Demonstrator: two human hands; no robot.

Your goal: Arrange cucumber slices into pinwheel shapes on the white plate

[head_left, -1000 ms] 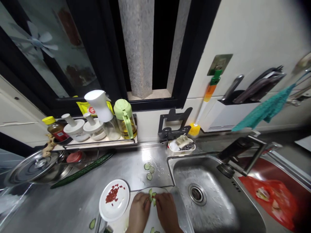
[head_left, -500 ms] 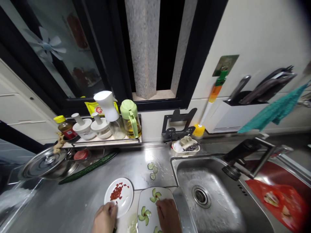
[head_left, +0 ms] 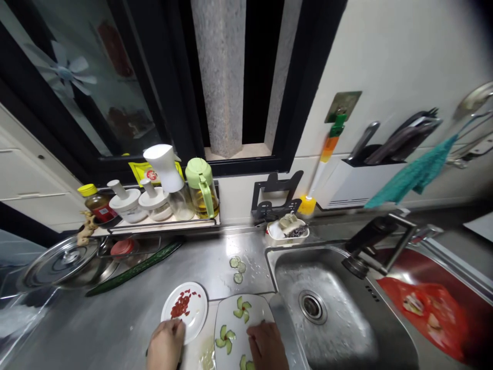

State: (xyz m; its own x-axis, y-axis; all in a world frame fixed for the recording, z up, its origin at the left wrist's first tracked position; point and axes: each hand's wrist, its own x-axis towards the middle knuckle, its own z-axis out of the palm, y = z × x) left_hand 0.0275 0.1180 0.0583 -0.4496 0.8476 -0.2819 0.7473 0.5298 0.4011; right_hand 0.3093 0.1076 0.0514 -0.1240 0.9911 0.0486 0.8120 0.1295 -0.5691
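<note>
My left hand (head_left: 165, 344) is closed at the lower edge of a small round white plate (head_left: 198, 324), thumb and forefinger together; what it holds, if anything, is hidden. Red goji berries (head_left: 180, 304) lie in a loose heap on that plate. My right hand (head_left: 267, 347) hovers over or rests on a larger white plate (head_left: 259, 306), fingers bent together; any small thing in them cannot be made out. Pale green cucumber slices form flowers on this plate: a top flower (head_left: 242, 308), a left flower (head_left: 225, 339) with a reddish centre, and a lower one (head_left: 246, 363) partly cut off.
Cucumber rounds (head_left: 238, 270) lie on the wet steel counter. A long cucumber (head_left: 134, 270) lies at the left, before a rack of seasoning jars (head_left: 156, 205) and an oil bottle (head_left: 202, 190). The sink (head_left: 327, 298) is on the right, with a red bag (head_left: 427, 313) beyond.
The view has turned slightly right, so everything sits a little further left. My right fingertips have drawn back slightly from the top cucumber flower. My left hand stays by the small plate.
</note>
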